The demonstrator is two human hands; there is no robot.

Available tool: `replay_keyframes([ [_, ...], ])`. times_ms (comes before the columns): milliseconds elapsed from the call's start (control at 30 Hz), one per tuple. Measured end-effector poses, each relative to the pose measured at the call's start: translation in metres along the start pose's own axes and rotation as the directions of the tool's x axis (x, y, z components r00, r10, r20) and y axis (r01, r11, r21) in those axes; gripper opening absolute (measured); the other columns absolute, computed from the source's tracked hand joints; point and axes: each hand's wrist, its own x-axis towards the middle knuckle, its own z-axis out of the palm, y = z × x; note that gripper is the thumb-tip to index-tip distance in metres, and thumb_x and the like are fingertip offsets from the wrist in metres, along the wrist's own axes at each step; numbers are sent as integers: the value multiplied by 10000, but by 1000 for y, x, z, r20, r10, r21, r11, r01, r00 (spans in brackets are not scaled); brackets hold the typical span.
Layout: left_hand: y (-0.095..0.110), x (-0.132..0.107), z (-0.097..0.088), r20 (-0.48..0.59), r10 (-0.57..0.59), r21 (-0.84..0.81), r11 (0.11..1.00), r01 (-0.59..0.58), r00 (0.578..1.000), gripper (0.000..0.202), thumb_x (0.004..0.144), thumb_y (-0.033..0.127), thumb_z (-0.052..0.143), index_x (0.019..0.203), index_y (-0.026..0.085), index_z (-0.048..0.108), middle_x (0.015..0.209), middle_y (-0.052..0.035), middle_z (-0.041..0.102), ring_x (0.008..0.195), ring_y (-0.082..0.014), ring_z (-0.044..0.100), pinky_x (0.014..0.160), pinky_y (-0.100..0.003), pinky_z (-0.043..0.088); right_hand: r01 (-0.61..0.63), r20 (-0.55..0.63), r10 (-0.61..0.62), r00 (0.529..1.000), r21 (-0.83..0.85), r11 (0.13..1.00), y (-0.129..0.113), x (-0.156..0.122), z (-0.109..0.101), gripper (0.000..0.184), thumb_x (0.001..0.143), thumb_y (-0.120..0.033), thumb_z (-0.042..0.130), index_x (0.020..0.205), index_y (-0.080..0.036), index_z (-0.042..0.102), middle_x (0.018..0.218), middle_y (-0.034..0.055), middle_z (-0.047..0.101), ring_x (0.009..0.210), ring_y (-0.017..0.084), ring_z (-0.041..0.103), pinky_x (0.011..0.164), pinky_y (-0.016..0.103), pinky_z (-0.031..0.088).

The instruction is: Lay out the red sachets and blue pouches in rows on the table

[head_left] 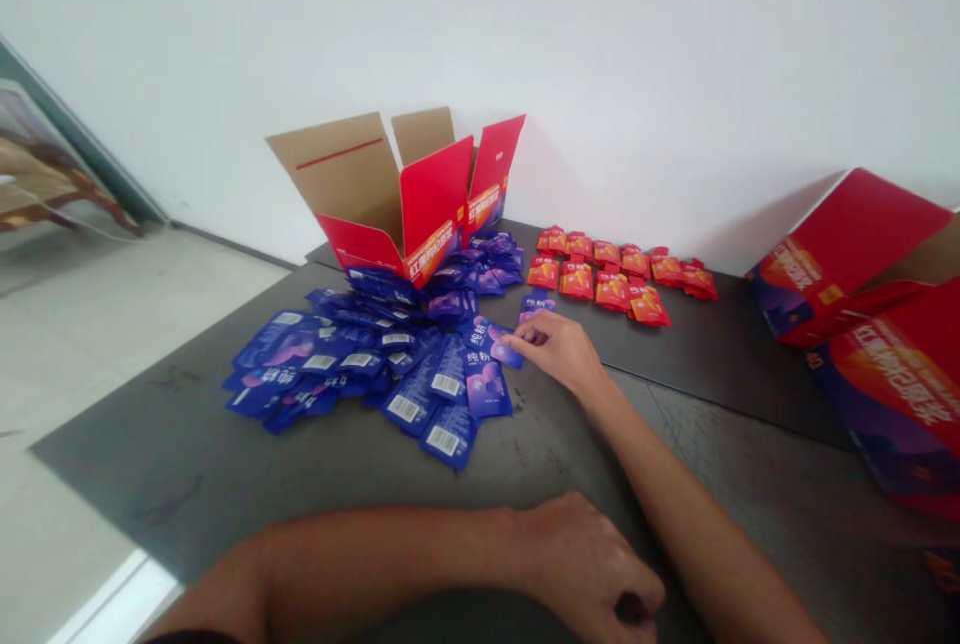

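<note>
My right hand reaches over the dark table with its fingertips pinched on the edge of a blue sachet that has purple print. That sachet overlaps others at the right side of a large loose pile of blue sachets. Another blue sachet lies just behind my right hand, partly covered by it. Close to me, my left hand is curled into a loose fist low over the table, and no object shows in it. Its forearm crosses from the left.
An open red carton stands behind the blue pile, with another red carton beside it. Red sachets lie in two rows near the wall. More open red cartons stand at the right. The table's left edge borders a pale floor.
</note>
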Motion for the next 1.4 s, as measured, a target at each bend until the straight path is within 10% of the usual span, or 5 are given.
replay_keyframes([
  [233,-6,3,5,-9,9,-12,1000,-9,1000,343,859,542,665,739,224,619,658,40,630,643,-112,608,479,-236,349,145,173,-117,978,-156,977,-26,3,18,396,968,-394,712,1318,-211,725,1372,137,692,1251,293,628,1098,427,461],
  [1100,3,4,0,39,-33,49,998,31,999,298,827,491,704,766,207,634,663,36,669,653,-117,641,498,-230,344,-59,29,56,998,95,994,-20,9,33,492,774,-195,874,1231,-245,698,1244,69,665,1188,235,605,1044,395,437],
  [1400,0,3,3,29,-37,37,999,36,999,286,824,481,699,761,211,628,679,34,675,670,-126,658,508,-241,343,-67,160,49,986,110,992,-31,12,-5,593,730,-173,886,1291,-214,697,1285,73,729,1181,245,655,1032,360,486],
])
